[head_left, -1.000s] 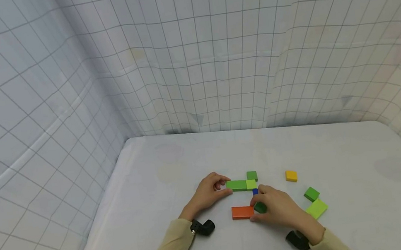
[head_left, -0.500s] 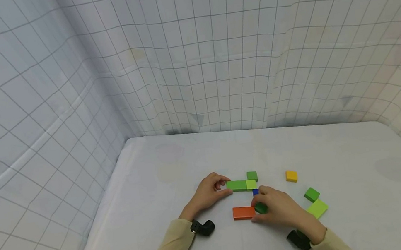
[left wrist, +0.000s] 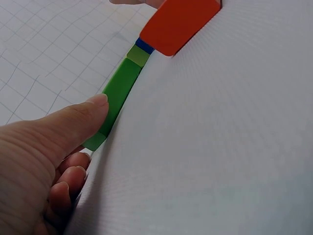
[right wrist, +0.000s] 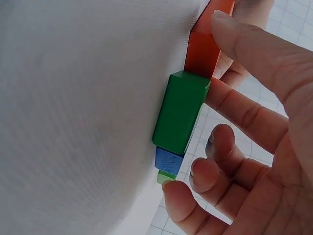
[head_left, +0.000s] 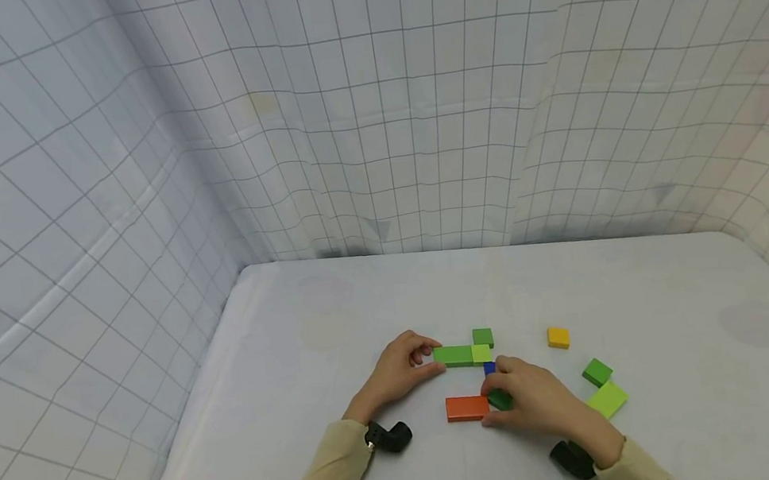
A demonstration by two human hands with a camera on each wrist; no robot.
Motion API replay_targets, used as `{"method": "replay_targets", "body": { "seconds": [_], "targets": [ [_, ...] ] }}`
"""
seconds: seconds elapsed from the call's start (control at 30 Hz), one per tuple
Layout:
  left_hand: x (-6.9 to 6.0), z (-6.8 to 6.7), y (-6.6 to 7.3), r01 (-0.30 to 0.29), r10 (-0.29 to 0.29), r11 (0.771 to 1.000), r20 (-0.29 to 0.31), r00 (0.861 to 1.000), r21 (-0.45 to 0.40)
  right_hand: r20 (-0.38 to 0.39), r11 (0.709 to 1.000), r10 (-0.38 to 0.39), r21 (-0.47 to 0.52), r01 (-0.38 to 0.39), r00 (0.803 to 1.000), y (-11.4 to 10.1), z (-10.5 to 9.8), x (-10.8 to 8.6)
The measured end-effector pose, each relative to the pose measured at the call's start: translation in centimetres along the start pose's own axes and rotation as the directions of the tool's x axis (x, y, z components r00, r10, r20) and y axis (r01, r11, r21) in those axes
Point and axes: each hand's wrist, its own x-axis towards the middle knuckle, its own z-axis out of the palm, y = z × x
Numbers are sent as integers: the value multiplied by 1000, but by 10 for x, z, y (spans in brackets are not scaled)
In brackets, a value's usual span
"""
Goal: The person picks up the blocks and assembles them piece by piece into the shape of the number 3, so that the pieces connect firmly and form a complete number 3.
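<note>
In the head view my left hand (head_left: pixel 396 368) pinches the left end of a long green block (head_left: pixel 453 356) between thumb and fingers. A light green block (head_left: pixel 481 353) touches that block's right end. Just below it shows a blue block (head_left: pixel 490 368), partly covered by my right hand (head_left: pixel 533 394). With thumb and index finger, that hand grips the right end of an orange-red block (head_left: pixel 466 408). The right wrist view shows a dark green block (right wrist: pixel 181 112) set between the orange-red block and the blue one. All of these lie on the white table.
A small green block (head_left: pixel 483 337) sits just behind the light green one. Farther right are a yellow block (head_left: pixel 558 338), another green block (head_left: pixel 598 372) and a lime block (head_left: pixel 607 400), partly behind my right wrist. White gridded curtains (head_left: pixel 374 153) stand beyond the table.
My right hand has shifted very slightly right with the orange-red block, bringing it closer against the dark green block. The left hand and the long green block have stayed still.
</note>
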Motion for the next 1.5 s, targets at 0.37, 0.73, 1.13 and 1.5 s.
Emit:
{"method": "replay_targets", "body": {
  "seconds": [0.37,0.73,1.13,1.5],
  "targets": [
    [-1,0,0,-20,20,1000,-18,1000,4,9,1000,-3,0,3,1000,0,-1,1],
    [-1,0,1,-20,20,1000,-17,1000,-3,7,1000,-6,-1,6,1000,1,0,0],
    [-1,1,0,-20,20,1000,-11,1000,-3,-63,997,75,24,-74,995,16,-17,-8],
    [0,2,-2,3,-3,1000,4,1000,4,-140,928,363,-34,-371,921,61,-59,-18]
  ]
}}
